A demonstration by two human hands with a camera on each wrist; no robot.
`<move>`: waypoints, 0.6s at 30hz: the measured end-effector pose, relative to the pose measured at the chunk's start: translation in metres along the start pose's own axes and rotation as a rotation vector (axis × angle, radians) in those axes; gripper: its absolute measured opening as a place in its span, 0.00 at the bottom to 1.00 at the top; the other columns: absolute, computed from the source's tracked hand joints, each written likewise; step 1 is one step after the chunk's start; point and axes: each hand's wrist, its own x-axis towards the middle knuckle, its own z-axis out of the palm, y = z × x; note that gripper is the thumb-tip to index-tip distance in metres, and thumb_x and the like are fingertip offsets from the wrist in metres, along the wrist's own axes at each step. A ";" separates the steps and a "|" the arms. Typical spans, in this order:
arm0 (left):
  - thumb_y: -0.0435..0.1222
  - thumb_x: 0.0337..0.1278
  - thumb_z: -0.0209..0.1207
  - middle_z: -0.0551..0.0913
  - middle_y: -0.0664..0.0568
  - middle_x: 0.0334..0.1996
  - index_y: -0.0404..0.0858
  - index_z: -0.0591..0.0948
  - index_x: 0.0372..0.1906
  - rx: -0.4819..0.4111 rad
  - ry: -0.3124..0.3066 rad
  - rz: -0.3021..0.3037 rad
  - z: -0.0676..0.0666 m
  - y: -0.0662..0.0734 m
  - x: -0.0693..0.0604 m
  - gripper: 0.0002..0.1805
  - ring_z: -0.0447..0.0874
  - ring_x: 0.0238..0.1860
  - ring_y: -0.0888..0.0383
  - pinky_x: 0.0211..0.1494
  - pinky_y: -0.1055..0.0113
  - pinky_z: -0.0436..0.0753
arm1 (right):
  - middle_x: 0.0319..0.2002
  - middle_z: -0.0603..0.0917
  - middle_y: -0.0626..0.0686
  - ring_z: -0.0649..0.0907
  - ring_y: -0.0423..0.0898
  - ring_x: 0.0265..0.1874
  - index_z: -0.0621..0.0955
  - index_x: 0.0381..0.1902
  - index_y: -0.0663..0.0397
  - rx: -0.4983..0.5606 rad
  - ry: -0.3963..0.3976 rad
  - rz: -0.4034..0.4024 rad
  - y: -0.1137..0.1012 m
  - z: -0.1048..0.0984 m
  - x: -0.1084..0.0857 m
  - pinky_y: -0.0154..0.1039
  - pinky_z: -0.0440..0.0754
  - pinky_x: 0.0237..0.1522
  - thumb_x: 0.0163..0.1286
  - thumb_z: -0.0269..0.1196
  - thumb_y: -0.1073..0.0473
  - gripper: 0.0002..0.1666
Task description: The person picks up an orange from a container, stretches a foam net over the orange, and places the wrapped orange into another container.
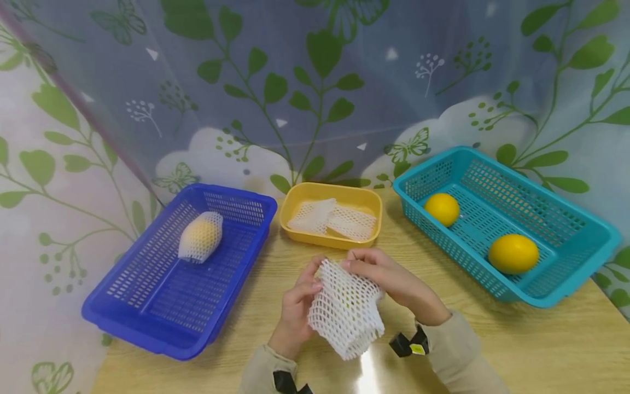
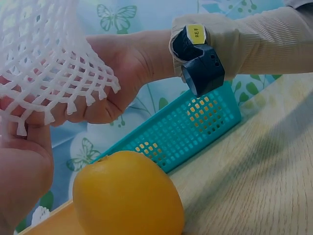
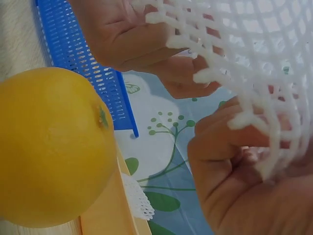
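A white foam net sleeve point(image 1: 344, 312) is stretched between both hands in the head view. The left hand point(image 1: 294, 314) pinches its left edge with thumb and fingers, while the right hand point(image 1: 401, 282) grips its upper rim. Both wrist views show the net's open, jagged end, with fingers curled at it. A yellow-orange round fruit lies below the hands, outside the net, in the left wrist view point(image 2: 129, 196) and the right wrist view point(image 3: 51, 147); the head view does not show this fruit, which the net and hands appear to hide.
A blue basket point(image 1: 184, 350) on the left holds one netted fruit point(image 1: 200, 238). Behind the hands, a yellow container point(image 1: 331, 239) holds flat white nets point(image 1: 351, 219). The teal basket point(image 1: 598, 241) on the right has two yellow fruits point(image 1: 442, 209). Patterned cloth hangs behind.
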 end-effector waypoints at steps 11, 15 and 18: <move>0.26 0.60 0.41 0.78 0.53 0.42 0.41 0.70 0.54 0.021 0.069 -0.044 -0.007 -0.008 -0.012 0.19 0.79 0.41 0.61 0.42 0.71 0.80 | 0.24 0.76 0.48 0.77 0.38 0.22 0.72 0.29 0.57 0.036 0.078 0.058 0.013 -0.001 -0.008 0.29 0.76 0.24 0.75 0.53 0.59 0.13; 0.25 0.60 0.41 0.78 0.53 0.41 0.41 0.71 0.53 0.028 0.072 -0.040 -0.011 -0.011 -0.013 0.19 0.78 0.40 0.61 0.43 0.71 0.79 | 0.24 0.76 0.48 0.77 0.38 0.21 0.72 0.29 0.57 0.039 0.124 0.078 0.015 -0.003 -0.011 0.29 0.76 0.24 0.76 0.53 0.58 0.13; 0.25 0.60 0.40 0.78 0.53 0.40 0.41 0.70 0.53 0.020 0.079 -0.035 -0.013 -0.012 -0.016 0.19 0.79 0.39 0.61 0.41 0.72 0.79 | 0.26 0.77 0.49 0.77 0.38 0.22 0.73 0.31 0.59 0.029 0.142 0.082 0.018 -0.003 -0.012 0.30 0.77 0.25 0.76 0.53 0.58 0.13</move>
